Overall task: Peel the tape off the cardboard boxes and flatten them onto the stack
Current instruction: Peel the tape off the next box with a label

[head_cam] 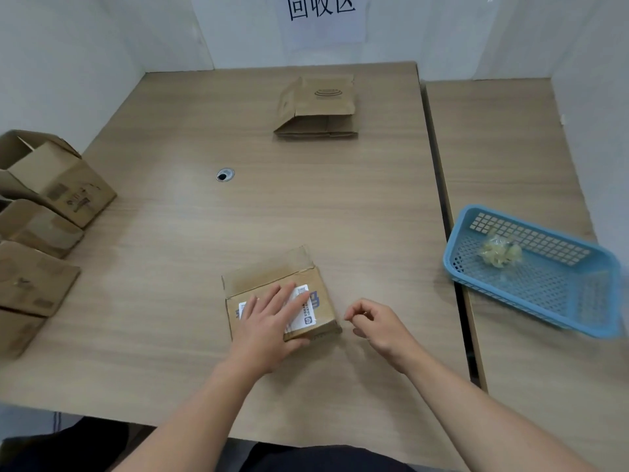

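As you look down on the light wooden table [170,233], a blue plastic mesh basket [544,284] sits right, open brown cardboard boxes [58,178] crowd the left, and a flattened cardboard stack [320,107] lies at the back. Your left hand [269,321] presses flat, fingers spread, on a small white-labelled box [272,270]; your right hand [377,325] hovers beside it, loosely curled, empty. Crumpled yellowish tape [500,253] lies in the basket.

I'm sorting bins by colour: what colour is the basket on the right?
The basket is light blue, best seen in the head view.
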